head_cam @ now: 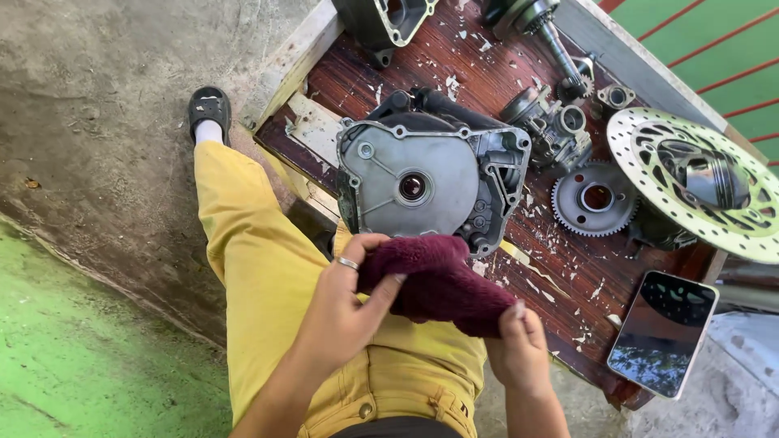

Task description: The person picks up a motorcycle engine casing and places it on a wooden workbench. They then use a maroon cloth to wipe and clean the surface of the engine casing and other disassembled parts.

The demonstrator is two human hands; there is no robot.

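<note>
A dark red fluffy cloth point(438, 284) is stretched between my two hands over my lap. My left hand point(345, 304), with a ring on one finger, pinches the cloth's left end. Its lower right corner is gripped by my right hand point(518, 345). Just beyond the cloth, a grey metal engine cover point(422, 182) lies flat on a worn reddish wooden table point(487, 73), its near edge touching or almost touching the cloth.
On the table lie a toothed gear point(592, 200), a perforated brake disc point(698, 182), a small carburettor-like part point(556, 130), a shaft point(552, 32) and another casing point(385, 20). A phone point(664, 332) rests at the table's near corner. My yellow trouser leg point(243, 243) stretches out left over concrete.
</note>
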